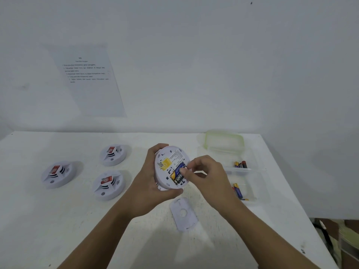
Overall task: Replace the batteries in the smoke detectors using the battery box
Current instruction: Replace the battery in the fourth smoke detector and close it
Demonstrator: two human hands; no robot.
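Smoke detector point(172, 167) is held back-up above the middle of the desk point(136, 239), your left hand point(151, 181) curled round its rim. Your right hand point(204, 171) pinches the battery point(177, 176) lying in its bay. The shell looks light, stiff and probably slick, so keep hold of the rim. The battery is small and smooth; grip it near its end.

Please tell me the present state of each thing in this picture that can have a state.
Held smoke detector: back side up, battery bay open.
Battery: sitting in the bay.
Back cover: off, lying on the table.
Three other smoke detectors: face up on the table.
Battery box: open, batteries inside.
Box lid: off, behind the box.
Left hand: grips the detector.
Right hand: pinches the battery.
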